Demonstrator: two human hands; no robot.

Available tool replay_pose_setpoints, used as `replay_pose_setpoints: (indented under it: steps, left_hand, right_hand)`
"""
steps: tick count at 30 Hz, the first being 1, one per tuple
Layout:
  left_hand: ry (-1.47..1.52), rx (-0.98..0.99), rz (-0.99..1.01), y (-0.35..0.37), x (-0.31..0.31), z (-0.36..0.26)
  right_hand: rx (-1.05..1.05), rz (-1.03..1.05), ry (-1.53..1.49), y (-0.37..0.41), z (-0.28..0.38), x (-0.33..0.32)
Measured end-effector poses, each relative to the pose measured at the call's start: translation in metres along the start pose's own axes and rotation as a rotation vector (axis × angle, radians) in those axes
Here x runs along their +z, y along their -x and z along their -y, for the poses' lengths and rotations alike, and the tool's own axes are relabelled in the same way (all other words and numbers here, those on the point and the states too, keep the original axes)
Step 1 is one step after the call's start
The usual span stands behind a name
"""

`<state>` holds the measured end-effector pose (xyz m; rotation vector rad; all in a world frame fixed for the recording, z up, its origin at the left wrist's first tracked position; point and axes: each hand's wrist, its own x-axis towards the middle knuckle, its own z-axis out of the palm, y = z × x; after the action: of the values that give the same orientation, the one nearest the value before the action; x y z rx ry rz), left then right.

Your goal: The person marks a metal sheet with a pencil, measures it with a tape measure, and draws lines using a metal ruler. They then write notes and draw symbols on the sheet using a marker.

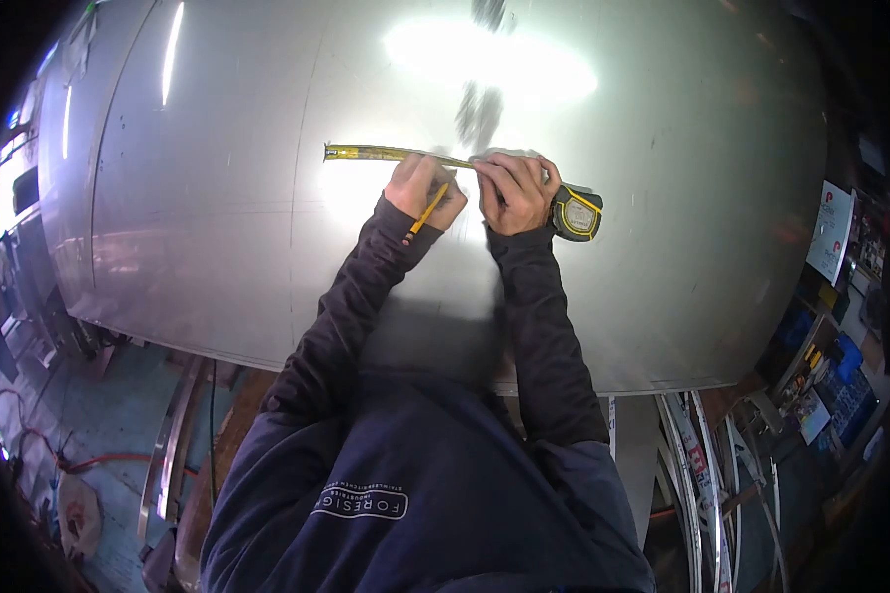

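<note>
So the left hand [425,193] is up at 12 o'clock, fingers curled in around a yellow pencil [427,214] whose eraser end points to 7 o'clock, and it's right at the lower edge of the tape blade [366,152]. Right hand [516,193] sits at 1 o'clock, fingers bunched together, thumb and fingertip clamped on that blade. Tape case [578,214] is at 2 o'clock, up against the right hand; blade's free end is at 11, over the big shiny metal sheet [218,247]. Metal strips [700,465] at 4.
</note>
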<state>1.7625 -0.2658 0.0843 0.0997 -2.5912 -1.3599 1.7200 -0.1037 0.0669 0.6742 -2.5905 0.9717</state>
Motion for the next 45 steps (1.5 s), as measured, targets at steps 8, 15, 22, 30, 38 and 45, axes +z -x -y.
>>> replay_pose_setpoints:
  steps: [8, 15, 22, 30, 38, 45]
  left_hand:
    - [0.128, -0.08, 0.036, 0.003, -0.003, -0.003]
    - [0.132, 0.033, -0.06, 0.012, 0.007, -0.002]
    - [0.09, 0.066, -0.062, 0.006, 0.012, -0.008]
    - [0.111, 0.105, -0.042, 0.005, 0.013, -0.005]
    - [0.175, 0.057, -0.017, 0.009, 0.012, -0.007]
    - [0.123, 0.136, -0.064, 0.008, 0.014, -0.003]
  right_hand:
    - [0.004, 0.005, 0.007, 0.001, -0.001, 0.0]
    - [-0.018, 0.003, 0.018, 0.0, -0.001, 0.0]
    - [0.0, 0.04, 0.01, -0.003, 0.004, -0.008]
    - [0.006, 0.012, -0.024, 0.0, 0.001, -0.006]
    - [-0.02, -0.019, 0.017, 0.002, -0.001, -0.003]
    - [-0.007, 0.015, -0.015, 0.0, 0.001, -0.007]
